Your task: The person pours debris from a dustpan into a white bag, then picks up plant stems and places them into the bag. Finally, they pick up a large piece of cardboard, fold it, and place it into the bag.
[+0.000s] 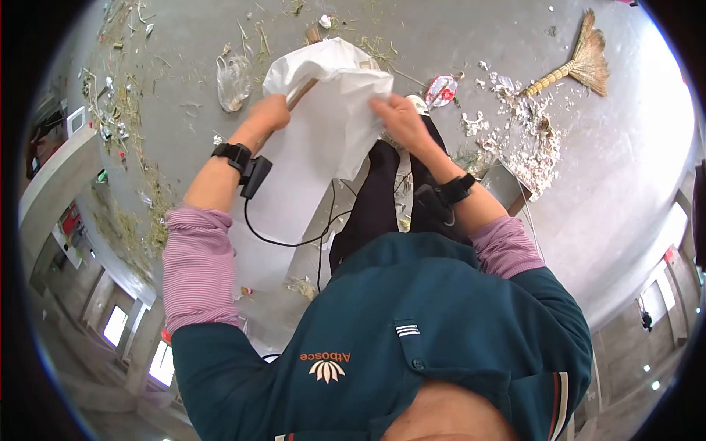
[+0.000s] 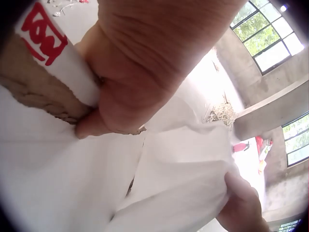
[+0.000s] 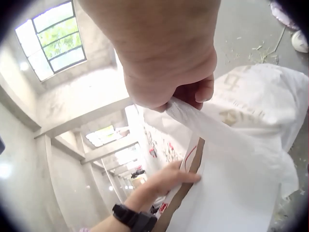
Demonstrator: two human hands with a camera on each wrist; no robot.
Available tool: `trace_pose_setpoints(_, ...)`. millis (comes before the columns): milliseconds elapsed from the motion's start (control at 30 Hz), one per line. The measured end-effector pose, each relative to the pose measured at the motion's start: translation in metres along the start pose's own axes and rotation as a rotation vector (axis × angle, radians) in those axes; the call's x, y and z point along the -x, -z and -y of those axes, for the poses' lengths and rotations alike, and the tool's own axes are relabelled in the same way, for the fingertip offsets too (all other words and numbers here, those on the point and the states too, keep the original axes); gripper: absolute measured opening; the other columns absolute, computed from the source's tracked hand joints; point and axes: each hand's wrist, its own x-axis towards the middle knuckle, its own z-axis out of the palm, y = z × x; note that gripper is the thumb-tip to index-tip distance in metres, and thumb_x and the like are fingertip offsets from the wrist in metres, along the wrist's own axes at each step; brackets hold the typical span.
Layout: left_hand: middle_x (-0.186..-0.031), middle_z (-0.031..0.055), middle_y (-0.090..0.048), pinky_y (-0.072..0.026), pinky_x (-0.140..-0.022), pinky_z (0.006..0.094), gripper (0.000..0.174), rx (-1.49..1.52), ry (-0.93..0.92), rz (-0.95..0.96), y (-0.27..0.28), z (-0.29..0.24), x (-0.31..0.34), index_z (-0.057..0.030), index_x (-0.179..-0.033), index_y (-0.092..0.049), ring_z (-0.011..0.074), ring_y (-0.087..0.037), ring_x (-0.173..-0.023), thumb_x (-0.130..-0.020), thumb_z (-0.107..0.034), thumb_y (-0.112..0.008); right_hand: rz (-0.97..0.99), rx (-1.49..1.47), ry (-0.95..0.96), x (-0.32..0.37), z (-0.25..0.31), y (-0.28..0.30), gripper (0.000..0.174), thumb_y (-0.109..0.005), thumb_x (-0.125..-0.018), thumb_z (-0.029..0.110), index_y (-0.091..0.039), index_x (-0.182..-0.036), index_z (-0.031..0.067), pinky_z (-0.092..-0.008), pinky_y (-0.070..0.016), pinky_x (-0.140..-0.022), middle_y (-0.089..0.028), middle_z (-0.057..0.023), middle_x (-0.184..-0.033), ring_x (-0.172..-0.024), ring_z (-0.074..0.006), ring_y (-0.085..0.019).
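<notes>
A long white cardboard sheet (image 1: 294,184) with a torn brown edge lies in front of the person's legs. My left hand (image 1: 271,114) grips that brown edge, with thumb and fingers on either side of the board. Red marks (image 2: 46,36) show on the board's other face in the left wrist view. Over the far end hangs a thin white bag (image 3: 270,92) with pale gold lettering, crumpled along its rim. My right hand (image 1: 401,121) pinches the bag's rim at the right; in the right wrist view a rolled fold of it runs from the curled fingers (image 3: 205,89).
A straw broom (image 1: 588,62) lies at the far right, near a heap of white scraps (image 1: 537,147). A clear plastic bag (image 1: 234,82) and scattered straw (image 1: 118,125) are on the left floor. A black cable (image 1: 287,244) trails from the left wrist across the board.
</notes>
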Motion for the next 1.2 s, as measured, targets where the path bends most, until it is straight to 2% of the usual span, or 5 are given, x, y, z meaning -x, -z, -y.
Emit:
trace_pose_setpoints(233, -0.100, 0.0212, -0.062, -0.0484, -0.080, 0.0415, 0.029, -0.120, 0.113, 0.045, 0.033, 0.033, -0.005, -0.0007, -0.100, -0.063, 0.0353, -0.060, -0.096, -0.075, -0.010, -0.051, -0.100, -0.104, -0.058, 0.012, 0.022, 0.019, 0.030, -0.052, -0.090, 0.028, -0.061, -0.091, -0.0004, -0.0226, -0.0413, -0.058, -0.057, 0.0021, -0.072, -0.066, -0.0057, -0.050)
trace_pose_setpoints(533, -0.118, 0.0095, -0.058, -0.0469, -0.087, 0.0368, 0.040, -0.300, -0.019, 0.008, -0.048, 0.038, -0.038, -0.0185, -0.116, -0.057, 0.0255, -0.058, -0.105, -0.078, -0.026, -0.057, 0.469, 0.108, 0.103, 0.042, 0.045, -0.062, 0.037, -0.056, -0.087, 0.031, -0.050, -0.071, -0.0019, -0.0310, -0.0371, -0.052, -0.041, -0.0102, -0.057, -0.054, -0.0132, -0.039)
trace_pose_setpoints(633, -0.111, 0.0124, -0.061, -0.0493, -0.081, 0.0371, 0.036, 0.054, -0.192, -0.435, -0.069, 0.034, -0.053, -0.0135, -0.112, -0.061, 0.0264, -0.060, -0.100, -0.076, -0.020, -0.056, 0.444, 0.120, 0.119, 0.036, 0.034, -0.063, 0.037, -0.056, -0.087, 0.031, -0.050, -0.071, -0.0017, -0.0320, -0.0368, -0.052, -0.041, -0.0109, -0.056, -0.053, -0.0137, -0.038)
trace_pose_setpoints(700, -0.098, 0.0155, -0.065, -0.0513, -0.075, 0.0374, 0.027, -0.371, -0.079, 0.083, -0.021, -0.018, -0.011, -0.0071, -0.098, -0.066, 0.0285, -0.063, -0.091, -0.074, -0.013, -0.055, 0.369, 0.033, 0.078, 0.032, 0.025, -0.057, 0.033, -0.056, -0.088, 0.029, -0.055, -0.077, -0.0022, -0.0293, -0.0381, -0.053, -0.046, -0.0029, -0.060, -0.057, -0.0093, -0.039)
trace_pose_setpoints(1200, -0.090, 0.0137, -0.065, -0.0504, -0.072, 0.0369, 0.026, -0.297, -0.513, 0.084, -0.037, -0.045, 0.004, -0.0065, -0.094, -0.064, 0.0302, -0.063, -0.085, -0.071, -0.019, -0.060, 0.521, -0.060, -0.102, 0.051, 0.045, -0.040, 0.034, -0.054, -0.089, 0.031, -0.055, -0.078, -0.0011, -0.0265, -0.0390, -0.055, -0.046, -0.0018, -0.059, -0.058, -0.0086, -0.043)
